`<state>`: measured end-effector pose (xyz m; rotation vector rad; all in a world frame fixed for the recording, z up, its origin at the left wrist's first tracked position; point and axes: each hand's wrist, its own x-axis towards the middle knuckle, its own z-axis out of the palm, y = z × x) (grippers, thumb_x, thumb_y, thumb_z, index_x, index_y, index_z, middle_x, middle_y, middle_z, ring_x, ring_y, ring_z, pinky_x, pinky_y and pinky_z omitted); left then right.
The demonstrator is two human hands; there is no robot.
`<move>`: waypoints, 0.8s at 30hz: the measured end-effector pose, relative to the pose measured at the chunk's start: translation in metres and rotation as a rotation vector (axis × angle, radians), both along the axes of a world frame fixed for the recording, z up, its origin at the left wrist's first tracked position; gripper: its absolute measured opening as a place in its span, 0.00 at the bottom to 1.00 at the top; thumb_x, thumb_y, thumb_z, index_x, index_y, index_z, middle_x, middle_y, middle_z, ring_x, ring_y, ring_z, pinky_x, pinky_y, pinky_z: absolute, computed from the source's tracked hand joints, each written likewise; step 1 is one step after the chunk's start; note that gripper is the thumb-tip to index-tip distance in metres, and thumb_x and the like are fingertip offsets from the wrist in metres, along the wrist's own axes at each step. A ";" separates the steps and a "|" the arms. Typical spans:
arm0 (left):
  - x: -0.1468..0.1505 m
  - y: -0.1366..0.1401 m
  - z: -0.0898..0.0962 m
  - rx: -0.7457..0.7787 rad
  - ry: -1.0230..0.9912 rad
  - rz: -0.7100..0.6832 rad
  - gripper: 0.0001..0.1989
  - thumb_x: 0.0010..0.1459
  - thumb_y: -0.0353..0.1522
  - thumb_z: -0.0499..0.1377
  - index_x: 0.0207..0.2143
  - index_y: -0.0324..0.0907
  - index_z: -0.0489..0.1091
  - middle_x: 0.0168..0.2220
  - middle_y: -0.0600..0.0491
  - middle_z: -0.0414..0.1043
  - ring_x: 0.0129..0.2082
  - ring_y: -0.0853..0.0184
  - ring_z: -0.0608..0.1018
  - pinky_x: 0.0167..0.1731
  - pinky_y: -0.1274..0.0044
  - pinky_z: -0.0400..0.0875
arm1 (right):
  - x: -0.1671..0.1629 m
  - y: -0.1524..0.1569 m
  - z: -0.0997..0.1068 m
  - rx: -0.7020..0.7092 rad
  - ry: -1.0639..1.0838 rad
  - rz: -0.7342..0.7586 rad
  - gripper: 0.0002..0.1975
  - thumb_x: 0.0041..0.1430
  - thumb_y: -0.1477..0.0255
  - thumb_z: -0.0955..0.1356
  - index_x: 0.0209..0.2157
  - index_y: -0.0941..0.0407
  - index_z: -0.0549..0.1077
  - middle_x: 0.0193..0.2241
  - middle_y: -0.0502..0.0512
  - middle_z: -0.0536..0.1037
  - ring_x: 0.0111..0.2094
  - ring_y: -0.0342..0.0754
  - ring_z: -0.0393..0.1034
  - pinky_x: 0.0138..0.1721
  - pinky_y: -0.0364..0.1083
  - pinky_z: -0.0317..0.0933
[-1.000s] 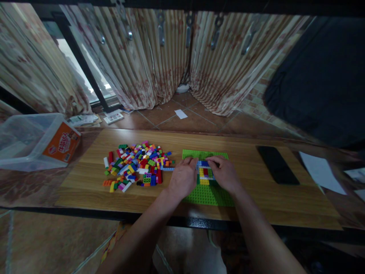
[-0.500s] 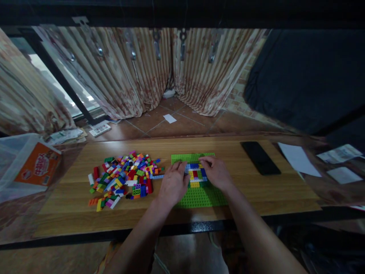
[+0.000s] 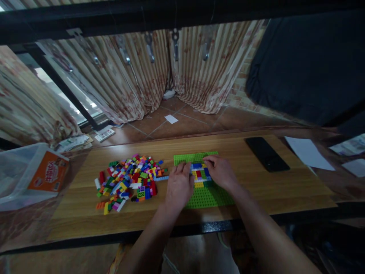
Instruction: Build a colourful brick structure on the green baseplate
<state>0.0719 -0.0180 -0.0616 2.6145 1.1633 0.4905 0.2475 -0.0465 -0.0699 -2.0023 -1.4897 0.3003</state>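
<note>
A green studded baseplate (image 3: 207, 201) lies on the wooden table, carrying a patch of joined toy bricks (image 3: 202, 174) in blue, red, yellow, white and green. Flat over the plate's left side rests my left hand (image 3: 179, 184), its fingers stretched out beside the patch. From under that hand a light blue brick strip (image 3: 161, 178) sticks out to the left. My right hand (image 3: 221, 172) is at the patch's upper right corner, thumb and fingertips pinched together; whatever is between them is hidden.
Left of the plate spreads a pile of loose bricks (image 3: 129, 179). A clear plastic box (image 3: 23, 194) with an orange label stands beyond the table's left end. A black phone (image 3: 267, 154) and a white paper sheet (image 3: 309, 154) lie to the right.
The camera view has turned and tilted slightly, so the table appears shifted to the right. Both hands keep about the same places at the brick patch.
</note>
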 end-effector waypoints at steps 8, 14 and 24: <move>0.005 -0.015 -0.001 0.023 0.042 -0.005 0.23 0.63 0.36 0.52 0.59 0.39 0.60 0.62 0.44 0.60 0.62 0.56 0.62 0.58 0.60 0.60 | -0.001 0.000 -0.003 -0.010 -0.053 0.014 0.10 0.59 0.71 0.64 0.35 0.54 0.78 0.35 0.57 0.79 0.37 0.52 0.73 0.42 0.50 0.64; 0.012 -0.027 -0.006 0.027 0.093 -0.023 0.30 0.64 0.43 0.49 0.63 0.36 0.54 0.65 0.42 0.55 0.65 0.53 0.56 0.60 0.54 0.55 | -0.002 -0.001 -0.003 -0.006 -0.070 0.022 0.09 0.57 0.71 0.64 0.35 0.53 0.78 0.35 0.57 0.78 0.38 0.52 0.72 0.43 0.51 0.64; 0.014 -0.029 -0.012 0.094 0.080 -0.006 0.32 0.60 0.42 0.54 0.62 0.35 0.55 0.64 0.39 0.56 0.65 0.50 0.56 0.59 0.50 0.54 | 0.018 0.000 0.003 0.059 -0.033 -0.073 0.10 0.58 0.71 0.64 0.38 0.54 0.77 0.37 0.57 0.78 0.38 0.50 0.72 0.44 0.49 0.64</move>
